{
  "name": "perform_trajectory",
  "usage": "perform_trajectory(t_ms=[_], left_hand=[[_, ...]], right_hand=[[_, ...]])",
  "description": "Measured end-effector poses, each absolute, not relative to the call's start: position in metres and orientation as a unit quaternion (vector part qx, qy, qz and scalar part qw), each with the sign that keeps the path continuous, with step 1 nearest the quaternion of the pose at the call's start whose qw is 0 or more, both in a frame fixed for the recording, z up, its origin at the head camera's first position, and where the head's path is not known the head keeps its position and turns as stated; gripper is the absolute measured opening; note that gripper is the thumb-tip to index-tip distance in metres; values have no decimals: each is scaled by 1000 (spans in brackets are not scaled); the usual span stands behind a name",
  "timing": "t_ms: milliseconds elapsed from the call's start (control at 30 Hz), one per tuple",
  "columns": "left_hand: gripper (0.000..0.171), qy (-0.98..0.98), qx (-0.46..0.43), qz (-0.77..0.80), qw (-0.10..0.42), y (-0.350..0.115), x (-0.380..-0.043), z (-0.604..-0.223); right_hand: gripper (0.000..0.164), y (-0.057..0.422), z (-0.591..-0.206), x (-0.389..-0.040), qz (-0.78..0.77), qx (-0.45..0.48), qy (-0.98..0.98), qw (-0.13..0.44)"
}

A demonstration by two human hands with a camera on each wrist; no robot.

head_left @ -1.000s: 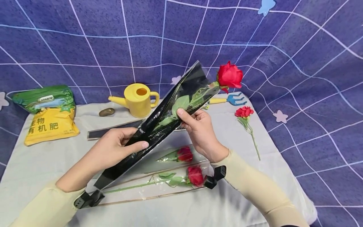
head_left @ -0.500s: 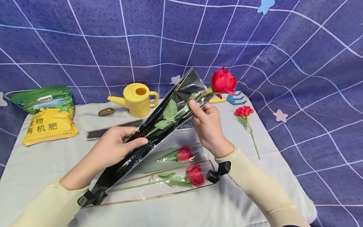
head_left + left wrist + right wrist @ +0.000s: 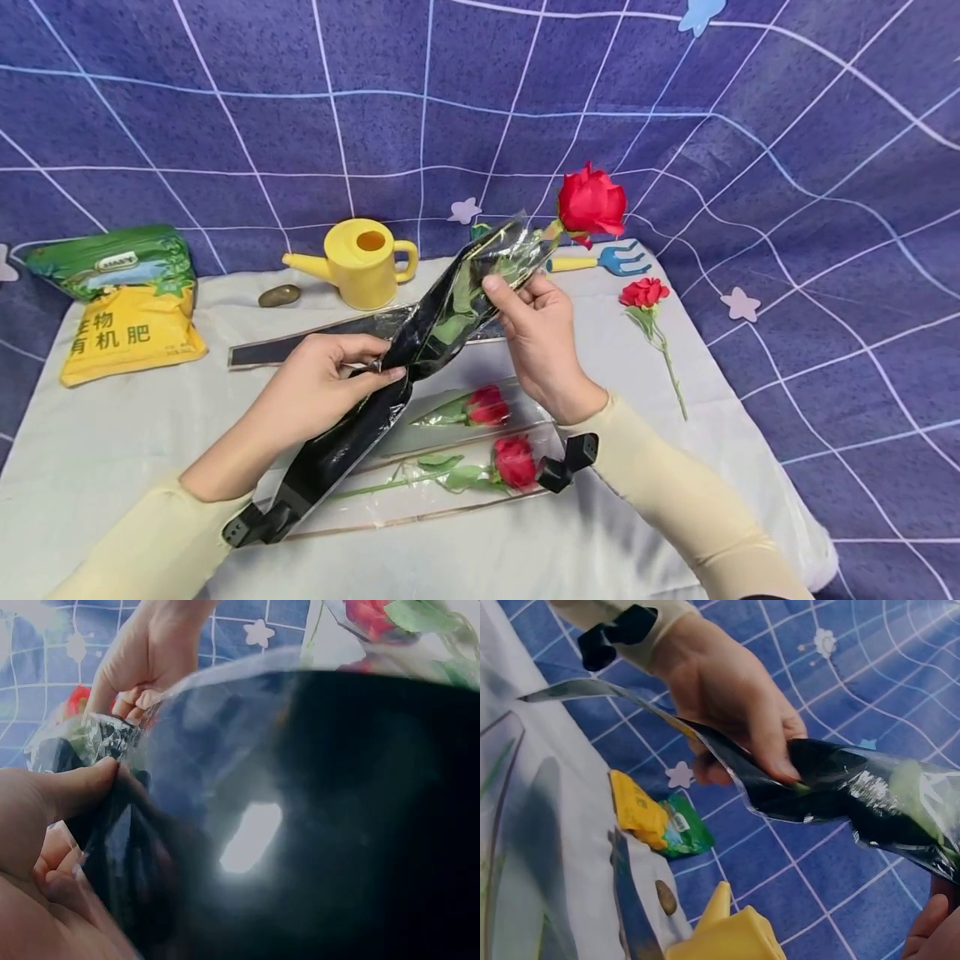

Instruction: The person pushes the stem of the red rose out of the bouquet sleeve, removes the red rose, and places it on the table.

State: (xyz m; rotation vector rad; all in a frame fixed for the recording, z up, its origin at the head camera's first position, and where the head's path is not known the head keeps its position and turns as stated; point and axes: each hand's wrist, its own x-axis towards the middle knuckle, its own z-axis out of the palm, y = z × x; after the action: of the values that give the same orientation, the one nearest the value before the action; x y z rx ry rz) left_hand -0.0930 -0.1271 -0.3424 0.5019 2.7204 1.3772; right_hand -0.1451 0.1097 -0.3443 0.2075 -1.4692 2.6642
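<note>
A black-and-clear plastic flower sleeve point(image 3: 337, 450) slants across the head view, held in the air. From its top end sticks a red rose point(image 3: 592, 200); its green leaves show through the clear film. My left hand point(image 3: 315, 392) pinches the sleeve midway, where the plastic is bunched and creased. Higher up, my right hand point(image 3: 543, 342) grips the sleeve below the bloom, thumb on the front. The left wrist view has my left thumb pressing the gathered plastic, with the sleeve's dark lower part filling much of that picture. In the right wrist view, creases run along the sleeve point(image 3: 840, 787).
Two wrapped roses point(image 3: 516, 462) lie beneath the sleeve. A flat black sleeve point(image 3: 277, 350), a yellow watering can point(image 3: 363, 267), a stone point(image 3: 280, 296) and a fertilizer bag point(image 3: 123, 308) lie behind. On the right are a blue hand rake point(image 3: 622, 259) and a red carnation-like flower point(image 3: 645, 296).
My right hand went up along the sleeve, then slightly back down. The sleeve's top has folded inward around the stem, and its middle is now crumpled at my left hand, which shifted slightly right.
</note>
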Motion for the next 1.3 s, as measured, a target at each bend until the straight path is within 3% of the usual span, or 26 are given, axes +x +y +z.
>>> perform_trajectory(t_ms=[400, 533, 600, 767, 933, 1000, 1167, 1300], left_hand=[[26, 856, 159, 490, 45, -123, -95, -346], [24, 858, 160, 486, 50, -123, -94, -346], [23, 862, 158, 478, 53, -124, -94, -346], [43, 884, 144, 439, 63, -132, -90, -348], [36, 887, 145, 433, 68, -143, -86, -353], [42, 885, 153, 436, 59, -146, -86, -352], [25, 876, 151, 454, 50, -144, -90, -343], [38, 861, 138, 487, 54, -136, -92, -338]], right_hand=[[6, 98, -360, -129, 818, 105, -565, -22], [16, 98, -365, -127, 810, 87, -580, -15], [12, 99, -365, -128, 815, 77, -575, -8], [14, 108, -356, -134, 847, 70, -527, -6], [26, 119, -345, -142, 866, 74, -494, 12], [27, 121, -343, -143, 866, 75, -494, 11], [26, 119, -343, -143, 869, 69, -489, 14], [25, 114, -346, -141, 860, 76, -505, 11]])
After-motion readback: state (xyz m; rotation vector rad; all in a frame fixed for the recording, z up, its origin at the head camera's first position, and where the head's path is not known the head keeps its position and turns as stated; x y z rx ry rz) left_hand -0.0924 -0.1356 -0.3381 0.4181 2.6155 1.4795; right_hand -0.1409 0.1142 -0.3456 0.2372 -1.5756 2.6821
